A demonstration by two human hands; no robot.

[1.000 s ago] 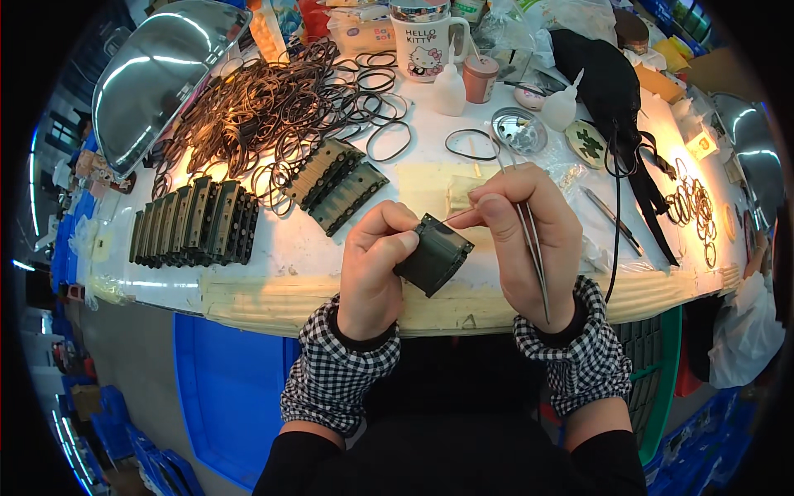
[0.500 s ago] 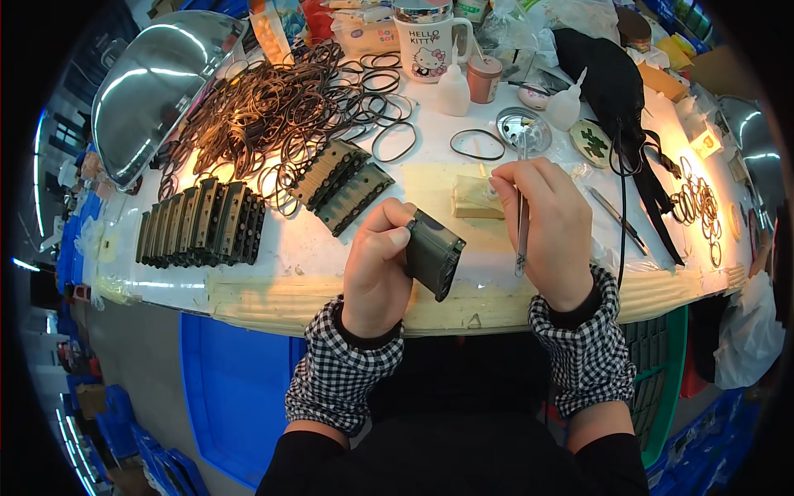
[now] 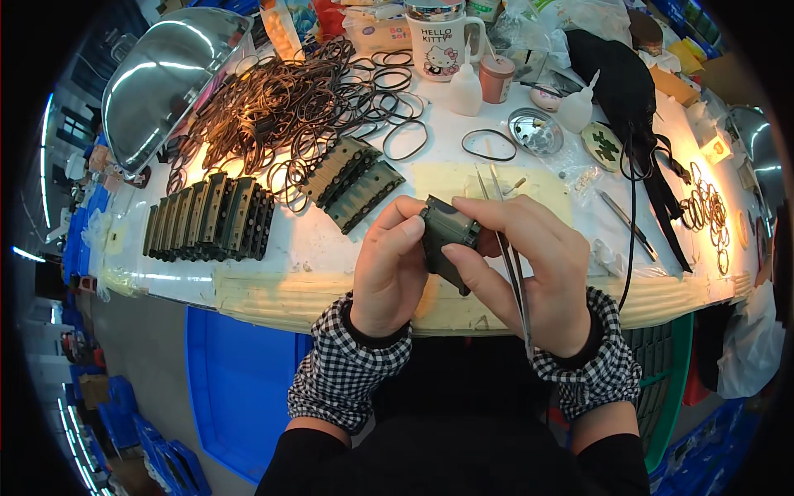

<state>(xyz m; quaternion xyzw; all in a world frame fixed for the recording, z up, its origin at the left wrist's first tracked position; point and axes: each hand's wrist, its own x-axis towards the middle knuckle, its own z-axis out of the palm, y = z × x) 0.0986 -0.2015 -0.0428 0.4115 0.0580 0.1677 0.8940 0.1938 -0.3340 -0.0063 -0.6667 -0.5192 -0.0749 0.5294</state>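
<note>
A dark green moulded plastic part (image 3: 447, 230), box-like with round details along one edge, is pinched in my left hand (image 3: 387, 277) over the table's near edge. My right hand (image 3: 552, 269) comes at it from the other side, thumb and forefinger at the part's right edge. Metal tweezers (image 3: 517, 285) lie across that same hand, tips pointing away from me past the part. Left of my hands, a row of similar green parts (image 3: 207, 219) stands on edge. Two more green parts (image 3: 354, 186) lie flat just beyond my left hand.
A large heap of dark rubber bands (image 3: 256, 103) spreads beside a shiny metal bowl (image 3: 169, 78). Farther back are a white mug (image 3: 438, 54), squeeze bottles (image 3: 466, 91) and a small round dish (image 3: 533, 131). A second pair of tweezers (image 3: 626, 223) lies right. Below sits a blue tray (image 3: 244, 397).
My right hand has moved left and down to the green part, and its thumb and forefinger now meet it. The tweezers have swung so their tips point away. The view has shifted slightly.
</note>
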